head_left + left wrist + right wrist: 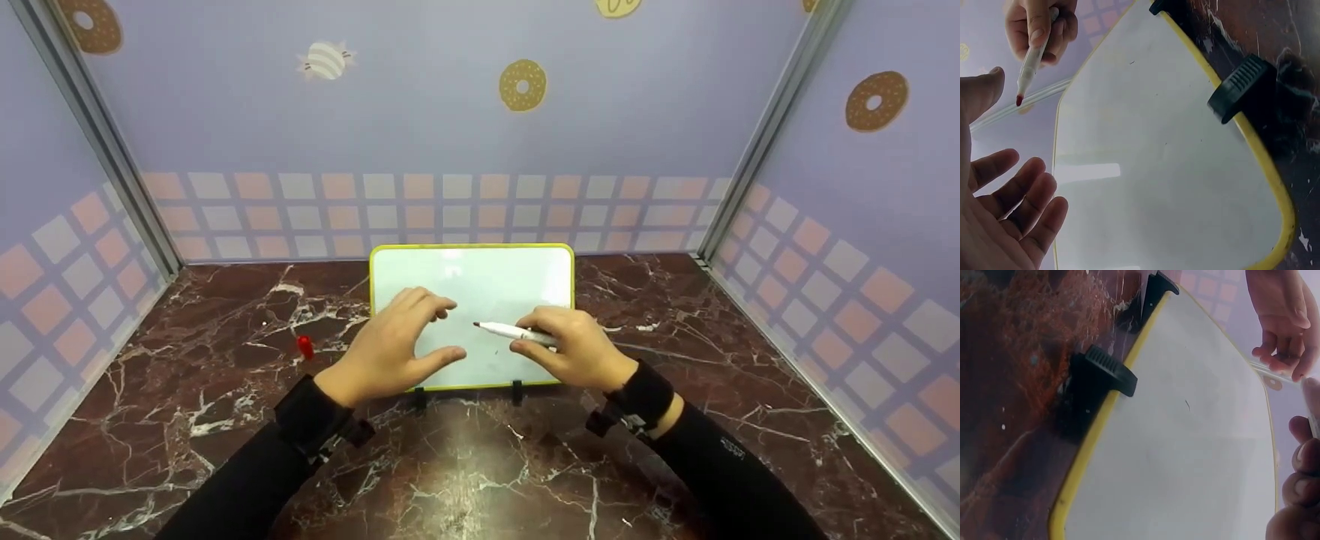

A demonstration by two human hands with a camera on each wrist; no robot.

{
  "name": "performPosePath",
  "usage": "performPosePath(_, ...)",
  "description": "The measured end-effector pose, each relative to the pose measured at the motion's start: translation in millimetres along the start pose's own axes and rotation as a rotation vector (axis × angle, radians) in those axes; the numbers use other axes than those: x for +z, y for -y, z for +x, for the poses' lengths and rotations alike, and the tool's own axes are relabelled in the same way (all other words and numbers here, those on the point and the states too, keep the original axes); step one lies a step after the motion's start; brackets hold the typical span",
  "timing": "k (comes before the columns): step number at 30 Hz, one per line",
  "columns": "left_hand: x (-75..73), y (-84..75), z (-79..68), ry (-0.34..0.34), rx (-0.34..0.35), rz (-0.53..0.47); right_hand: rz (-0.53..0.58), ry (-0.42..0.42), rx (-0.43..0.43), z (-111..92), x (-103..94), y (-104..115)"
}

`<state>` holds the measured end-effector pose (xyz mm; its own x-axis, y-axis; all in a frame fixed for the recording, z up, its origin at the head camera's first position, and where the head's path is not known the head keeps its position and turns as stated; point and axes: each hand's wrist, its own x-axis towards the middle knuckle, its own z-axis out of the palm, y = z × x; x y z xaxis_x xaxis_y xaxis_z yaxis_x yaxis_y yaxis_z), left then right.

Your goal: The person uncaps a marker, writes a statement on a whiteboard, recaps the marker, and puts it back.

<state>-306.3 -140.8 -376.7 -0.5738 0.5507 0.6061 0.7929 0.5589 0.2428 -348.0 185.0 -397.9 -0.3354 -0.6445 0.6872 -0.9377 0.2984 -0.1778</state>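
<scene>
- The right hand (574, 345) pinches the white marker (501, 330) above the board (480, 281).
- It lies nearly sideways, red tip (1019, 100) toward the left hand (394, 345).
- That hand's fingers (1041, 197) are empty, thumb spread wide.

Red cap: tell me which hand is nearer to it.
Left. In the head view, the left hand is to the right of the cap, not touching it; the right hand is much farther right, holding the marker.
</scene>
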Motion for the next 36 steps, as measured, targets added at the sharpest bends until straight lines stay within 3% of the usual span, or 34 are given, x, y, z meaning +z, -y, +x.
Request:
performPosePath(15,14.7,-9.5,1.5,0.041,0.073,-0.038,-0.019,0.026,-0.052,1.0,10.5,11.4)
performPosePath(36,25.5,-16.2,0.3,0.020,0.157,-0.053,-0.029,0.076,-0.064,1.6,16.1,18.0)
